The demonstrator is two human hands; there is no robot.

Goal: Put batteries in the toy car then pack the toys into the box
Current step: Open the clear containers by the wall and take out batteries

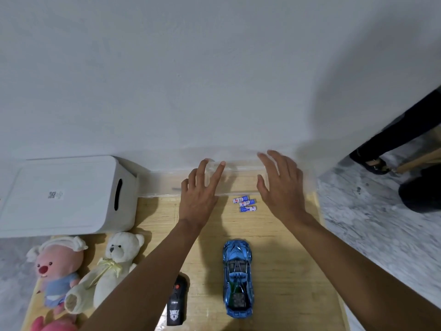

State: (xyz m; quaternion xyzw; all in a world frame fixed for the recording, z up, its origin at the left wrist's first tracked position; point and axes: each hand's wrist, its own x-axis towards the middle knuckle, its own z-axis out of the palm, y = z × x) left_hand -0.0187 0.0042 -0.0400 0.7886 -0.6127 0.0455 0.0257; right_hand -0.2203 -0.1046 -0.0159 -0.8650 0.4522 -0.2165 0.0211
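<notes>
A blue toy car [237, 278] stands on the wooden board [281, 259], nose pointing away from me. Three small blue-and-white batteries [245, 203] lie side by side beyond it. A black remote control [177, 301] lies left of the car. A white teddy bear [112, 266] and a pink plush [56, 266] lie at the left. My left hand [199, 191] and my right hand [281, 185] hover with fingers spread on either side of the batteries, holding nothing. A clear plastic lid or tray [236, 173] lies behind them against the wall.
A white storage box [66, 194] with a handle slot lies on its side at the left against the wall. Another person's dark-clad legs and shoes [405, 163] stand at the far right on the grey marbled floor [372, 223].
</notes>
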